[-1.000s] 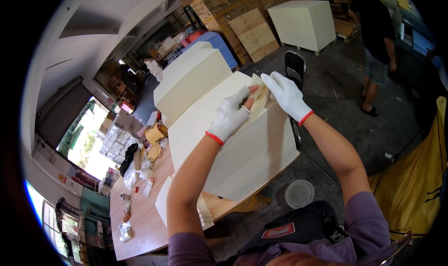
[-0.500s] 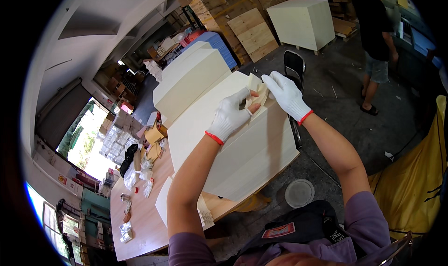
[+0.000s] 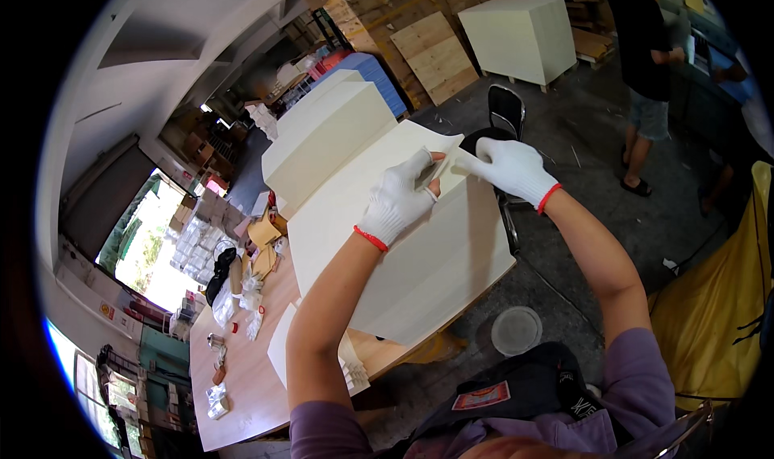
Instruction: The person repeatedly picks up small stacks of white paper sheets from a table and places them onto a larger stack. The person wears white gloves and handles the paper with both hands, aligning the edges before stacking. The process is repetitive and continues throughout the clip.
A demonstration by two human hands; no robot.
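Observation:
A tall stack of cream paper or card sheets [image 3: 419, 274] stands on the wooden table in front of me. My left hand [image 3: 401, 197], in a white knit glove with bare fingertips showing, rests on its top near the right-hand corner. Its thumb and finger close on the edges of the upper sheets; a lifted sheet corner [image 3: 456, 142] curls up just beyond them. My right hand [image 3: 512, 169], gloved in white with a red cuff, is at the stack's right edge. Its thumb points toward the sheet edges and stands apart from the bent fingers; I see nothing held in it.
More cream stacks [image 3: 330, 132] rise behind, beside a blue stack [image 3: 367, 76]. A black chair [image 3: 506, 108] stands past the corner, a round bucket [image 3: 517, 332] on the floor. Scraps and bags litter the table [image 3: 234, 402]. A person [image 3: 641, 64] stands far right; yellow sheeting [image 3: 709, 314] hangs near right.
My right hand has drawn back slightly right and down from the corner. The small folded cream flaps between my hands have dropped nearly flat. The person at far right has raised a forearm.

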